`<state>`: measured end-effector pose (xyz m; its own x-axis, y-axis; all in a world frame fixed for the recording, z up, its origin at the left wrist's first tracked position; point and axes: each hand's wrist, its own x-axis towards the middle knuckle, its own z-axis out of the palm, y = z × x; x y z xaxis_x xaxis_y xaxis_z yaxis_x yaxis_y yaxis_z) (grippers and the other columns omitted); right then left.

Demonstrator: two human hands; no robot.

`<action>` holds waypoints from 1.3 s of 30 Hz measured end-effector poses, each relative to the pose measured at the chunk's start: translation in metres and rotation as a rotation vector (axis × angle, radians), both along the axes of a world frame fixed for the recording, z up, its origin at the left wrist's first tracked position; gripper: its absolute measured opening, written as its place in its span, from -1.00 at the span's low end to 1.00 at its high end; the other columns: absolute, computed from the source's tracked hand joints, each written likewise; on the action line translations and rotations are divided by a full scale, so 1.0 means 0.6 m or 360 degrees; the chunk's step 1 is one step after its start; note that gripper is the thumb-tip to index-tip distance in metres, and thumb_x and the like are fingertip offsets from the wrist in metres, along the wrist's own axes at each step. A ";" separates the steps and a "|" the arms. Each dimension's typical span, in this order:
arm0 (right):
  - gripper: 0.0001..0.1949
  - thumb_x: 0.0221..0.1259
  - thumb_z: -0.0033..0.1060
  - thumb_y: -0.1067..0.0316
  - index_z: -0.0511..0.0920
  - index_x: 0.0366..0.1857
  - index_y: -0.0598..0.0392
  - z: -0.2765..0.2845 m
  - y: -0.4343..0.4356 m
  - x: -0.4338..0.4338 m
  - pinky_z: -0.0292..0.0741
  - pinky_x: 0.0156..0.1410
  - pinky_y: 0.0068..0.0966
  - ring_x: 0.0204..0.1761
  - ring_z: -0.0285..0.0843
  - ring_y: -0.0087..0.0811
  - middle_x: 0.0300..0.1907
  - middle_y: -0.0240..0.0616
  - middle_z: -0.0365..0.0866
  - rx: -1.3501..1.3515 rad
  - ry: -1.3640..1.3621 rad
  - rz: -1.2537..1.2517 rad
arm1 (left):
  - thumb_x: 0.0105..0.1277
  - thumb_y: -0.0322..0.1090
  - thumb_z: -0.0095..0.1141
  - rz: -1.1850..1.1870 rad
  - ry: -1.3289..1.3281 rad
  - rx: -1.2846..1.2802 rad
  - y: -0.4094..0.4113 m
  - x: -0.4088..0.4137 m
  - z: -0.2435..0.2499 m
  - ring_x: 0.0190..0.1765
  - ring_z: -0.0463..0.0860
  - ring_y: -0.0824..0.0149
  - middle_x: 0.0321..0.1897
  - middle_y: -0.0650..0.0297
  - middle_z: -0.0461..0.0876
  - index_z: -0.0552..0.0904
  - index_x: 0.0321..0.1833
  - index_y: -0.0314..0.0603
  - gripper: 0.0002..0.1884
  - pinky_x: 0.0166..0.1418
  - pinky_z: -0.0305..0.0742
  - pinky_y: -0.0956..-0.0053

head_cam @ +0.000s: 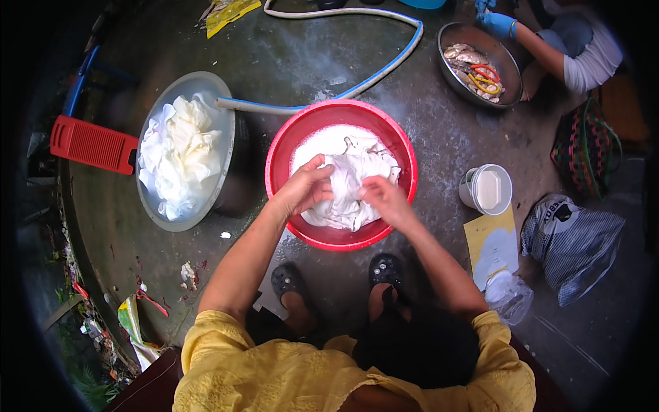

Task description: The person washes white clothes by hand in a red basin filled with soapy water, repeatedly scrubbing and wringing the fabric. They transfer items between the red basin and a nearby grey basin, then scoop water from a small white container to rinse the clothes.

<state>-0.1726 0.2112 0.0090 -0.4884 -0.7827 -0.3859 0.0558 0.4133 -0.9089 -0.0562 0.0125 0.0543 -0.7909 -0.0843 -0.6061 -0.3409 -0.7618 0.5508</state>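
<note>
A red plastic basin [340,242] stands on the floor before me, holding sudsy water and wet white cloth [370,159]. Over the cloth, my left hand [309,186] has its thumb raised at the left edge of a bunched white piece, which it appears to grip. My right hand [385,198] is slightly blurred and pinches the right side of the same cloth. To the left, a large pale plastic tub [225,180] bears a heap of white and cream cloths [180,149].
A red washboard [95,144] lies left of the tub. A hose [381,74] crosses the floor behind the basin. At right are a white bucket [486,189], a checked bag [571,242] and a metal bowl [448,67] beside another person's blue-gloved hand [495,24].
</note>
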 end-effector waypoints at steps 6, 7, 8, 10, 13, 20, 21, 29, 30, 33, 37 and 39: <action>-0.73 0.22 0.28 0.41 0.53 -0.02 0.18 0.010 0.022 0.010 0.55 0.01 -0.50 -0.11 0.58 -0.53 -0.18 -0.32 0.61 -0.0303 -0.0496 -0.0138 | 0.41 -0.46 0.10 -0.0004 -0.0046 -0.0047 0.042 0.014 0.014 -0.02 0.73 0.18 -0.03 0.09 0.68 0.47 0.14 -0.14 -0.73 0.02 0.68 0.29; -0.78 0.16 0.18 0.54 0.52 -0.10 0.18 0.007 0.033 -0.003 0.53 -0.04 -0.55 -0.15 0.57 -0.56 -0.20 -0.36 0.59 -0.0511 -0.0379 -0.0212 | 0.39 -0.47 0.12 -0.0083 -0.0114 -0.0190 0.048 0.024 0.011 -0.01 0.72 0.21 -0.03 0.09 0.68 0.48 0.15 -0.15 -0.71 0.03 0.67 0.34; -0.79 0.12 0.10 0.59 0.51 -0.15 0.17 0.008 0.053 -0.015 0.52 -0.05 -0.57 -0.17 0.56 -0.56 -0.21 -0.36 0.59 -0.0504 -0.0318 -0.0320 | 0.35 -0.47 0.18 -0.0439 -0.0072 -0.0448 0.055 0.033 0.011 -0.03 0.71 0.34 -0.11 0.15 0.70 0.52 0.08 -0.18 -0.73 0.02 0.62 0.46; -0.78 0.05 0.00 0.64 0.50 -0.20 0.17 0.024 0.082 -0.028 0.50 -0.06 -0.60 -0.18 0.55 -0.57 -0.22 -0.36 0.58 -0.0483 -0.0333 -0.0517 | 0.36 -0.39 0.20 -0.0938 -0.0003 -0.1135 0.060 0.041 -0.002 -0.22 0.63 0.47 -0.27 0.28 0.68 0.58 -0.03 -0.20 -0.83 -0.09 0.55 0.50; -0.77 0.00 -0.07 0.64 0.49 -0.24 0.16 0.007 0.128 -0.037 0.48 -0.06 -0.63 -0.20 0.56 -0.56 -0.22 -0.34 0.59 -0.0453 -0.0555 -0.0766 | 0.39 -0.34 0.15 -0.0813 -0.0178 -0.1693 0.053 0.001 -0.017 -0.26 0.56 0.47 -0.38 0.27 0.62 0.57 -0.13 -0.19 -0.89 -0.12 0.50 0.45; -0.79 -0.02 -0.12 0.61 0.47 -0.29 0.15 0.011 0.165 -0.057 0.51 0.07 -0.55 -0.15 0.60 -0.44 -0.17 -0.19 0.63 -0.0559 -0.0668 -0.1015 | 0.24 -0.37 0.18 -0.1000 0.0532 -0.2821 0.038 -0.104 -0.054 -0.03 0.64 0.12 -0.19 0.12 0.66 0.62 -0.06 -0.18 -0.78 0.08 0.50 0.25; -0.80 -0.01 -0.12 0.60 0.47 -0.29 0.16 0.002 0.184 -0.072 0.51 0.08 -0.53 -0.15 0.60 -0.42 -0.17 -0.17 0.64 -0.0659 -0.0656 -0.1090 | 0.27 -0.37 0.16 -0.0779 0.0434 -0.2380 0.037 -0.113 -0.049 -0.06 0.62 0.21 -0.20 0.18 0.65 0.62 -0.07 -0.17 -0.81 0.07 0.48 0.33; -0.87 0.08 -0.10 0.60 0.44 -0.32 0.15 0.057 0.152 -0.078 0.50 0.13 -0.46 -0.10 0.60 -0.34 -0.16 -0.06 0.64 -0.0903 -0.0680 -0.1052 | 0.37 -0.30 0.14 -0.0124 0.0152 -0.2028 -0.013 -0.051 0.065 -0.24 0.68 0.32 -0.19 0.13 0.70 0.64 -0.04 -0.26 -0.78 -0.10 0.54 0.42; -0.87 0.08 -0.09 0.60 0.44 -0.33 0.14 0.066 0.140 -0.069 0.51 0.13 -0.46 -0.11 0.60 -0.34 -0.17 -0.07 0.64 -0.0890 -0.0717 -0.1001 | 0.36 -0.30 0.16 -0.0096 0.0121 -0.2264 -0.025 -0.035 0.082 -0.25 0.69 0.25 -0.18 0.11 0.70 0.65 -0.05 -0.25 -0.78 -0.13 0.56 0.38; -0.84 0.04 -0.09 0.60 0.45 -0.30 0.11 0.067 0.125 -0.061 0.49 0.16 -0.46 -0.02 0.59 -0.38 -0.09 -0.12 0.62 -0.0605 -0.0587 -0.0611 | 0.33 -0.31 0.19 -0.0061 0.0078 -0.2810 -0.044 -0.014 0.124 -0.23 0.72 0.07 -0.17 0.08 0.70 0.67 -0.07 -0.23 -0.80 -0.18 0.60 0.31; -0.71 0.16 0.13 0.43 0.50 -0.02 0.15 0.074 0.043 -0.039 0.42 0.27 -0.43 0.12 0.55 -0.37 0.08 -0.20 0.60 -0.0517 -0.0061 -0.0071 | 0.37 -0.33 0.15 -0.0033 0.0156 -0.1985 -0.045 -0.007 0.128 -0.23 0.68 0.40 -0.25 0.17 0.71 0.66 -0.06 -0.28 -0.80 -0.08 0.55 0.46; -0.66 0.18 0.23 0.29 0.51 0.02 0.15 0.108 -0.030 -0.030 0.41 0.26 -0.41 0.13 0.55 -0.34 0.06 -0.19 0.61 -0.0629 0.0331 -0.0050 | 0.41 -0.33 0.11 -0.0120 0.0221 -0.1717 -0.035 -0.018 0.142 -0.18 0.62 0.47 -0.26 0.24 0.68 0.64 -0.04 -0.33 -0.79 -0.01 0.54 0.50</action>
